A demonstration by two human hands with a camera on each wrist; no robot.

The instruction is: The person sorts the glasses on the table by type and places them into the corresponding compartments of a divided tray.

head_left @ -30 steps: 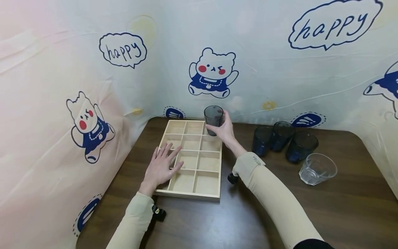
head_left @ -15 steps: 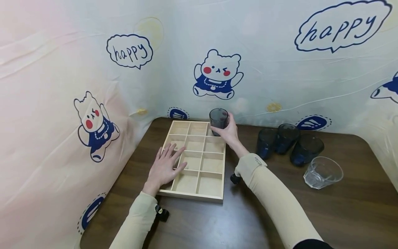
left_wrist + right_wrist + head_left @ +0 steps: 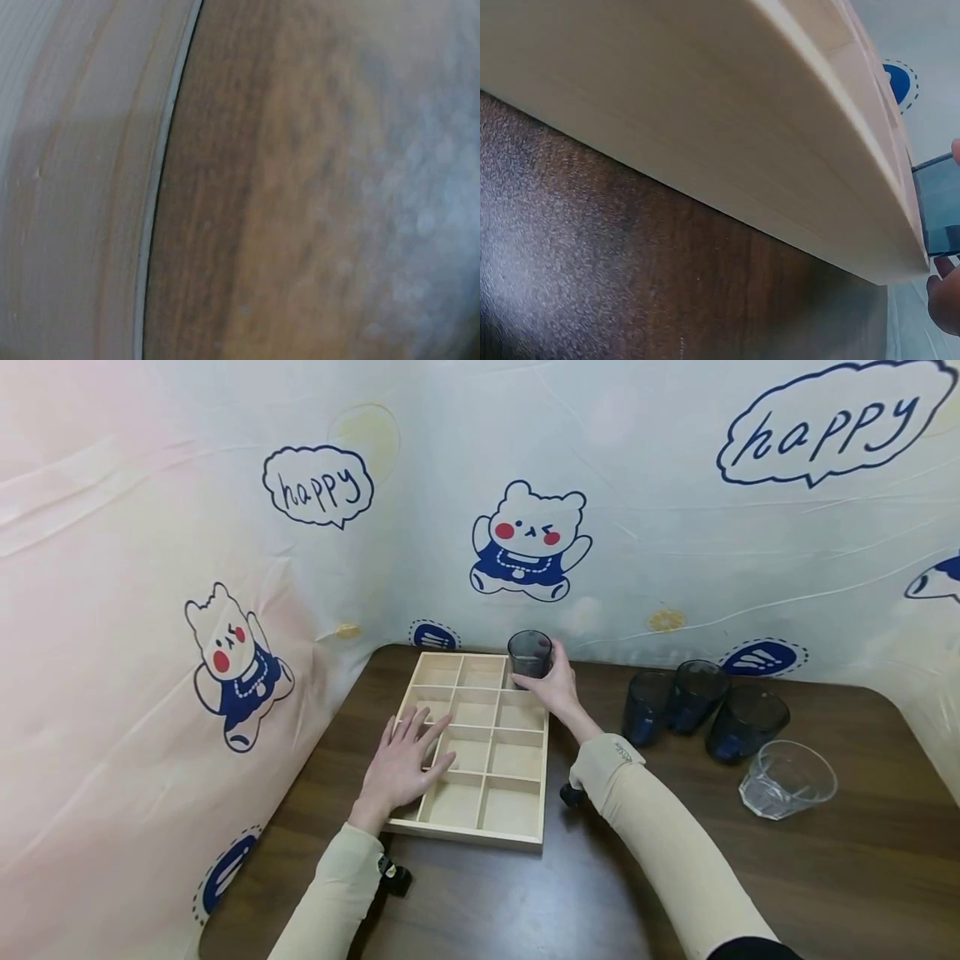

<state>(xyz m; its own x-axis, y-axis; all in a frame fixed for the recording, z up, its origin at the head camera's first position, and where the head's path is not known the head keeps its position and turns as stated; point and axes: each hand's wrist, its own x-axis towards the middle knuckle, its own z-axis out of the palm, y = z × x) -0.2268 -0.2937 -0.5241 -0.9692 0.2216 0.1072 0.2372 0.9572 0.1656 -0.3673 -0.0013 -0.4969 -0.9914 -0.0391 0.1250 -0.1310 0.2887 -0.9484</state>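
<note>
A dark tinted drinking glass (image 3: pixel 529 653) stands upright at the far right compartment of the pale wooden divided tray (image 3: pixel 486 846). My right hand (image 3: pixel 557 683) grips it from the right, thumb in front and fingers around the back. In the right wrist view the glass (image 3: pixel 939 201) appears at the right edge, with fingertips (image 3: pixel 946 304) against it and the tray's side wall (image 3: pixel 705 135) filling the middle. Over the tray's left side my left hand (image 3: pixel 397 764) lies with its fingers spread, covering part of the left compartments. The left wrist view holds only the tray's side (image 3: pixel 82 195) and the tabletop.
Three dark glasses (image 3: pixel 696 697) stand close together at the right of the brown table (image 3: pixel 600 893). In front of them is a clear faceted glass (image 3: pixel 786 781). A printed curtain (image 3: pixel 637 543) rises behind the table's far edge.
The glass in my right hand has come down into the far right compartment of the tray. My left hand stays on the tray's left side. The head view has shifted slightly.
</note>
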